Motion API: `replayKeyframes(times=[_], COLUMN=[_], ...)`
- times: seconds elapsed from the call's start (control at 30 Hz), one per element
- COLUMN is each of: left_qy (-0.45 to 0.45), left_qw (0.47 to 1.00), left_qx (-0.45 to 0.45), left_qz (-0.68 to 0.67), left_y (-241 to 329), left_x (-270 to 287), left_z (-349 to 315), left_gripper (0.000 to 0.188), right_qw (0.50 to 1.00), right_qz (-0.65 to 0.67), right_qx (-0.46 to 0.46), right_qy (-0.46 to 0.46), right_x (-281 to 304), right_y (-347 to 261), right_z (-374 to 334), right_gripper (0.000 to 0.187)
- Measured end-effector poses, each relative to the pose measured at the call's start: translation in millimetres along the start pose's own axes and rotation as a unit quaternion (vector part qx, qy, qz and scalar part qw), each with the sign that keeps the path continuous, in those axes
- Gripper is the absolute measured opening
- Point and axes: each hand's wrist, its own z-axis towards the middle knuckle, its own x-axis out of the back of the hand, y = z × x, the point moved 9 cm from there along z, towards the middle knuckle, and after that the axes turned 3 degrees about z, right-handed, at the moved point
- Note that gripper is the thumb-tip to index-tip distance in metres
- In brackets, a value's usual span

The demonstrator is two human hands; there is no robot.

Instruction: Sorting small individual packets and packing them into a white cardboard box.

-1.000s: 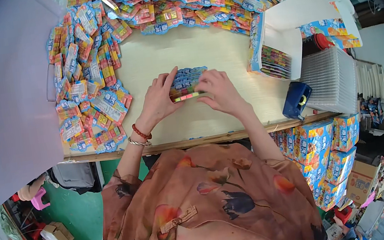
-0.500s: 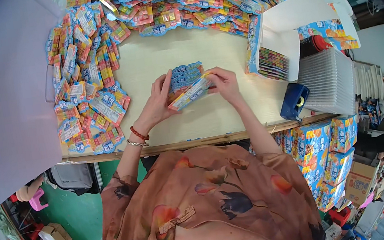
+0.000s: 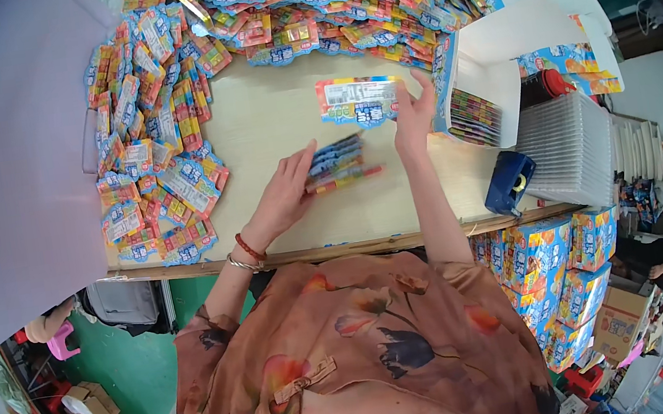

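Gripped in the left hand (image 3: 285, 192), one blurred stack of thin packets (image 3: 338, 162); right hand (image 3: 413, 115) touches a flat, printed packet (image 3: 359, 101) over the smooth table (image 3: 249, 104), whether pinched I cannot tell; its long axis runs left to right, scalloped edge toward the person.

I watch through the left of two head-worn fisheyes, looking steeply down from just above the person's patterned top (image 3: 366, 329), which fills the bottom centre. The table (image 3: 254, 137) is near, across the middle; the green floor (image 3: 142, 378) lies farther off, lower left. Edges bend toward the dark rim.
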Motion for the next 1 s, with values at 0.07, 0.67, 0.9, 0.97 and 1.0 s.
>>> replayKeyframes(times=[0.07,0.67,0.9,0.97,1.0], left_qy=[-0.020,0.149,0.083,0.074,0.059], left_qw=[0.997,0.980,0.976,0.975,0.973], left_qx=[-0.007,0.130,0.066,0.054,0.046], left_qz=[0.078,0.020,-0.189,-0.203,-0.220], left_y=[3,-38,-46,-34,-27], left_x=[-9,13,-12,-8,-8], left_z=[-4,8,13,10,9], left_gripper=[0.091,0.089,0.078,0.079,0.080], right_qw=[0.977,0.760,0.952,0.976,0.978], right_qz=[-0.084,-0.333,-0.013,-0.038,-0.078], right_qx=[-0.155,-0.176,-0.113,-0.067,-0.071], right_qy=[-0.119,-0.530,-0.286,-0.202,-0.182], right_x=[-19,-46,41,38,34], right_y=[21,69,46,42,41], right_z=[5,-41,-65,-90,-94], right_gripper=[0.021,0.030,0.053,0.052,0.051])
